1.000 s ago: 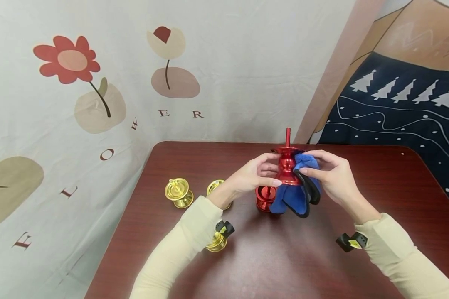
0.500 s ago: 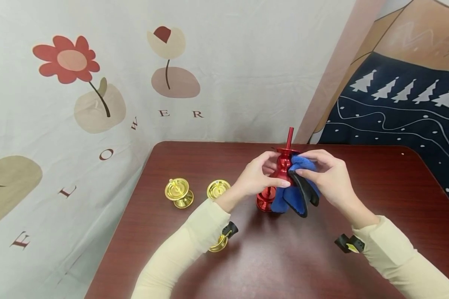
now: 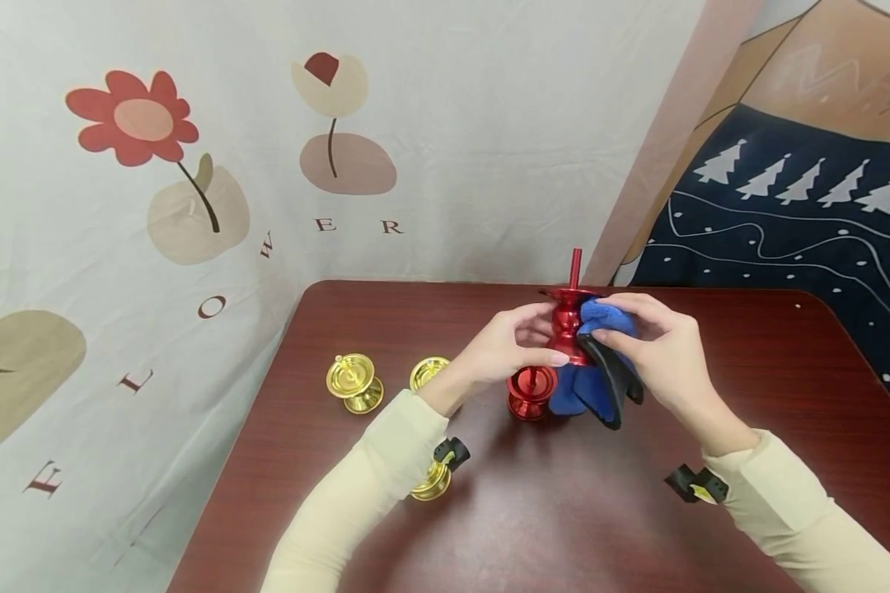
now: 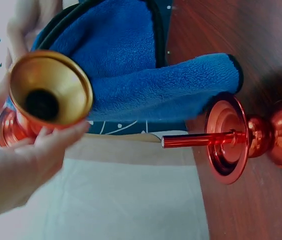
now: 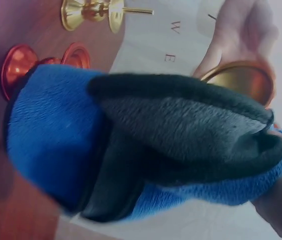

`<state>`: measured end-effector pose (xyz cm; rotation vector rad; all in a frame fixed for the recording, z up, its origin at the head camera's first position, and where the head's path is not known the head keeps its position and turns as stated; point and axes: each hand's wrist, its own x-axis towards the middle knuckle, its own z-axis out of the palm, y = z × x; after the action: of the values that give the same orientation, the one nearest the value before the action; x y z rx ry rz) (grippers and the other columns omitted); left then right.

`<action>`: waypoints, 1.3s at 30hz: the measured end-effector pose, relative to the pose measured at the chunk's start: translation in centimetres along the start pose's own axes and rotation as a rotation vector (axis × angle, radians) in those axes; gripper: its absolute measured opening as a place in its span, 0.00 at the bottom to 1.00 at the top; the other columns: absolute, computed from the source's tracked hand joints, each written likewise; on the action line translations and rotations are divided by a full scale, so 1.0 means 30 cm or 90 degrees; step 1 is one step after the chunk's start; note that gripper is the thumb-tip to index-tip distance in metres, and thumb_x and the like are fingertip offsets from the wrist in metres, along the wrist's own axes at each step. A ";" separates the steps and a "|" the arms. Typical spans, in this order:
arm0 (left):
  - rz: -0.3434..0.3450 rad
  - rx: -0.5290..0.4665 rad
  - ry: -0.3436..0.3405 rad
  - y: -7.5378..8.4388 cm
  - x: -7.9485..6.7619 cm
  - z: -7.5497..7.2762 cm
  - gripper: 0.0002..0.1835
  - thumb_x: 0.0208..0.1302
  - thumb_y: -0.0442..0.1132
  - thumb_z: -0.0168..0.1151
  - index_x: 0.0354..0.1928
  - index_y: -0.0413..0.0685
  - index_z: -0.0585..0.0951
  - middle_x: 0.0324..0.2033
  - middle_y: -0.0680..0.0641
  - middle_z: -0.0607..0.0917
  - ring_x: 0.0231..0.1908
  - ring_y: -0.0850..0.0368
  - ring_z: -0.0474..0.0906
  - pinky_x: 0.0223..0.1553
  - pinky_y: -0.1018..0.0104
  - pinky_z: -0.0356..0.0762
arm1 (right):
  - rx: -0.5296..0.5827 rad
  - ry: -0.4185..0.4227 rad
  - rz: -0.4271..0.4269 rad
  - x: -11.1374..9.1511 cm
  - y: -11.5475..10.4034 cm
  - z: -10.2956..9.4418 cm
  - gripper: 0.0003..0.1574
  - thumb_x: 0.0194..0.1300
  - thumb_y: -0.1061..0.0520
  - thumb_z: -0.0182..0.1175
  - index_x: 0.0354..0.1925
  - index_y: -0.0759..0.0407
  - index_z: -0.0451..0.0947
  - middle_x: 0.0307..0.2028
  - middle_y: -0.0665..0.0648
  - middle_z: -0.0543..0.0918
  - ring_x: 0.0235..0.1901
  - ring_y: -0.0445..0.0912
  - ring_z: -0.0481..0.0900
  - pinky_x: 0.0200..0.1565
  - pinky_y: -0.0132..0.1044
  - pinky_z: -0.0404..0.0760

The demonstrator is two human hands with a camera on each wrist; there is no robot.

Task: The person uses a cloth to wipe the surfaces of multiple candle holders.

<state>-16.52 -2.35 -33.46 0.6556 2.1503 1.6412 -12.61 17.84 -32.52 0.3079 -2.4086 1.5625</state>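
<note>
A shiny red metal candle holder with a thin rod on top is held up over the table, nearly upright. My left hand grips it from the left, thumb along its flared base. My right hand pinches a blue, black-edged cloth against the holder's right side. In the left wrist view the holder's hollow gold-coloured base faces the camera. Grey folds of the cloth cover most of the right wrist view. Just below the hands, a second red candle holder stands on the table.
Gold candle holders stand on the dark red-brown table: one at the left, one partly behind my left forearm, and one nearer, partly hidden by the sleeve. A flower-printed curtain hangs behind the table.
The held candle holder leaned right and came back more upright, slightly higher. My right hand and the cloth have shifted a little right, uncovering more of the standing red holder.
</note>
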 end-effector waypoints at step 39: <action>-0.085 -0.416 -0.028 0.109 -0.034 -0.102 0.28 0.63 0.25 0.48 0.63 0.39 0.55 0.41 0.37 0.74 0.37 0.53 0.77 0.55 0.50 0.66 | 0.146 -0.089 0.074 0.022 0.037 -0.062 0.21 0.54 0.64 0.65 0.48 0.65 0.77 0.42 0.53 0.81 0.41 0.45 0.78 0.39 0.31 0.79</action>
<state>-16.83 -4.64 -29.50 0.3320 1.4444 2.0609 -13.40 19.96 -32.52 0.3346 -2.3889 1.9351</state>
